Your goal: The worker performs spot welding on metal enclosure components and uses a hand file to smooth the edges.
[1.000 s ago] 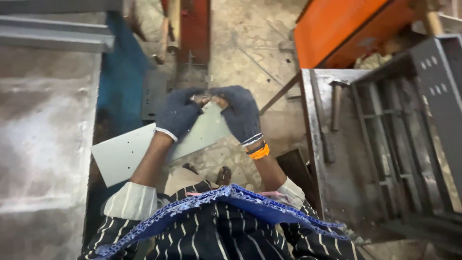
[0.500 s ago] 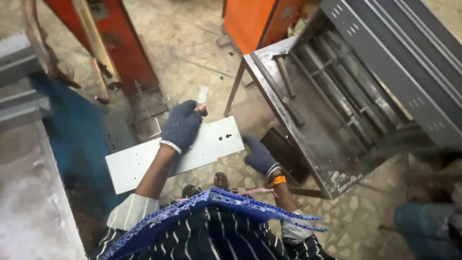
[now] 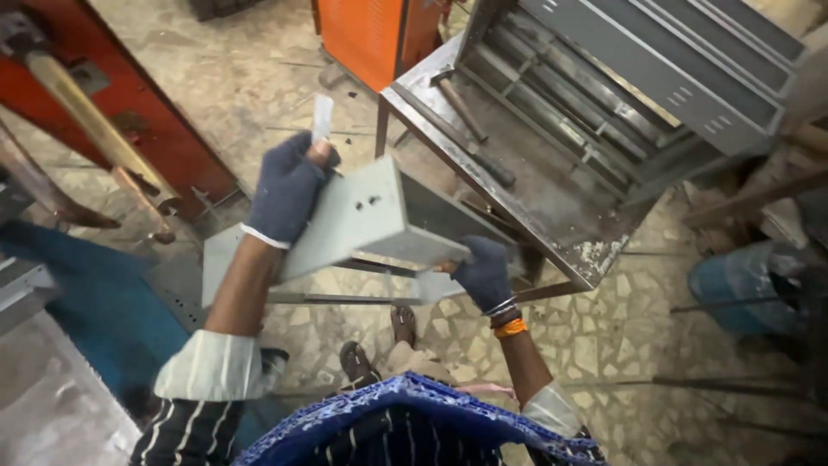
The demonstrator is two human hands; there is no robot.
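Both gloved hands [image 3: 289, 185] [image 3: 486, 272] grip a grey panel [image 3: 362, 220] over speckled floor [image 3: 655, 336].

Left hand [image 3: 289, 192]: in a dark blue knit glove, raised up and forward, fingers curled shut in a grip, thumb side up.
Left forearm: bare, running straight from a rolled white cuff up to the glove.
Right hand [image 3: 485, 272]: also in a dark blue glove, lower and nearer the body, fingers closed in a grip, back of the hand turned up.
Right wrist: an orange band and thin bangles just below the glove.
Right forearm: bare, bent at the elbow, short white cuff.
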